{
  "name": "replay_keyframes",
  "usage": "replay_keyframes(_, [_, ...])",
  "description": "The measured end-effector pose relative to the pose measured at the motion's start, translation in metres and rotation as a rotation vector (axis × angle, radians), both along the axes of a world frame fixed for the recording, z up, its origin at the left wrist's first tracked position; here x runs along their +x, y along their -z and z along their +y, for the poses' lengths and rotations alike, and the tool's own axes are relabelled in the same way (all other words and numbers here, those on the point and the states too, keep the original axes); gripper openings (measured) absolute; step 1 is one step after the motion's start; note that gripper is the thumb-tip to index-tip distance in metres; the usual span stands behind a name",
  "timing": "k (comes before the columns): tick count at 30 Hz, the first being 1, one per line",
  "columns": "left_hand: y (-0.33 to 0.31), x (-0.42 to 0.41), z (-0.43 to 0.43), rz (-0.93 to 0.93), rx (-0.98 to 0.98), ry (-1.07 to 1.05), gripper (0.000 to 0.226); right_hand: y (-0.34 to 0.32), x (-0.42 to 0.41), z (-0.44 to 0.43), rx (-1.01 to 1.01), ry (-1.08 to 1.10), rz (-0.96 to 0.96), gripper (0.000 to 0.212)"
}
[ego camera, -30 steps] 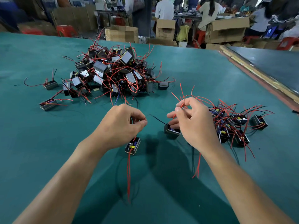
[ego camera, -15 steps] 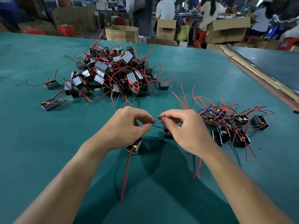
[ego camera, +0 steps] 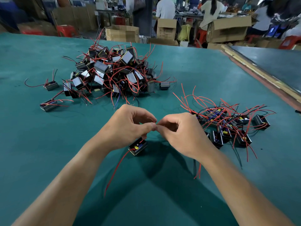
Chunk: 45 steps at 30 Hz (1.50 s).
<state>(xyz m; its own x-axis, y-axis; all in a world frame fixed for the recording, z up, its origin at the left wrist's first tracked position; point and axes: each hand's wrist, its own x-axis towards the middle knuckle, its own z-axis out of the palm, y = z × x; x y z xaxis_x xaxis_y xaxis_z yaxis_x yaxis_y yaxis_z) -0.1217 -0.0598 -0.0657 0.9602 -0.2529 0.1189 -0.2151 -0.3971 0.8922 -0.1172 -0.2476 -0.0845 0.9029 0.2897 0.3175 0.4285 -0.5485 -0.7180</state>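
**Q:** Finger state?

**A:** Left hand (ego camera: 128, 128) and right hand (ego camera: 184, 134) meet tip to tip above the table (ego camera: 48, 152). On each, thumb and forefinger are pressed together, pinching a thin red wire (ego camera: 152, 122) where the tips meet. The other fingers are loosely curled. One strand or two in the pinch: cannot tell.

**Q:** Module position?

**A:** The module (ego camera: 138, 147) sits just below the left hand's fingers, on the near side, open face up, apparently on the table. Its long red lead (ego camera: 117, 167) trails diagonally toward the left forearm.

**Q:** What does the next move turn on?

**A:** The wire's axis. It seems to rise from the module into the left pinch, then run roughly left to right across to the right pinch. Judgement: the ends are being joined, so any twist would turn about that line. The left hand is nearer the module. The right hand is nearer the group (ego camera: 228, 124) spread out on the right. The pile (ego camera: 114, 74) lies well apart, beyond the left hand.
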Motion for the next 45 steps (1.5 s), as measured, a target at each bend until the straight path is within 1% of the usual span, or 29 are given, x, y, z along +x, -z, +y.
replay_keyframes(2, [0.0,0.0,-0.001,-0.011,0.016,-0.02,0.006,0.0,0.0,0.001,0.009,0.02,0.03,0.02])
replay_keyframes(5, [-0.002,-0.001,-0.003,0.014,-0.028,-0.044,0.007,-0.001,-0.002,0.002,0.036,0.032,0.063,0.024])
replay_keyframes(15, [-0.001,-0.001,-0.004,0.087,-0.114,-0.088,0.007,0.0,-0.002,0.001,0.078,-0.015,0.113,0.013])
replay_keyframes(21, [-0.004,-0.002,-0.004,0.147,-0.161,-0.049,0.012,0.0,-0.001,-0.001,0.084,-0.058,0.122,0.014])
replay_keyframes(25, [-0.003,-0.001,-0.003,0.162,-0.172,-0.048,0.011,-0.001,-0.004,-0.001,0.084,-0.077,0.069,0.016])
replay_keyframes(31, [-0.002,0.0,-0.002,0.162,-0.162,-0.021,0.019,-0.001,-0.002,-0.001,0.12,-0.054,-0.05,0.022])
replay_keyframes(33, [-0.002,0.0,-0.002,0.169,-0.16,0.001,0.018,-0.002,-0.002,0.0,0.134,-0.067,-0.081,0.022])
replay_keyframes(36, [-0.002,0.0,-0.001,0.182,-0.141,0.054,0.01,-0.004,-0.001,-0.001,0.147,-0.078,-0.103,0.02])
replay_keyframes(37, [-0.002,-0.001,0.0,0.186,-0.137,0.071,0.009,-0.004,-0.001,-0.002,0.147,-0.084,-0.107,0.019])
replay_keyframes(38, [-0.002,-0.001,0.0,0.188,-0.129,0.088,0.014,-0.005,0.0,-0.003,0.142,-0.095,-0.111,0.018])
replay_keyframes(40, [-0.002,-0.001,0.001,0.191,-0.102,0.119,0.022,-0.006,0.0,-0.005,0.116,-0.13,-0.1,0.019])
replay_keyframes(45, [-0.001,-0.001,0.004,0.221,-0.026,0.174,0.012,-0.008,0.001,-0.01,0.026,-0.216,0.031,0.027])
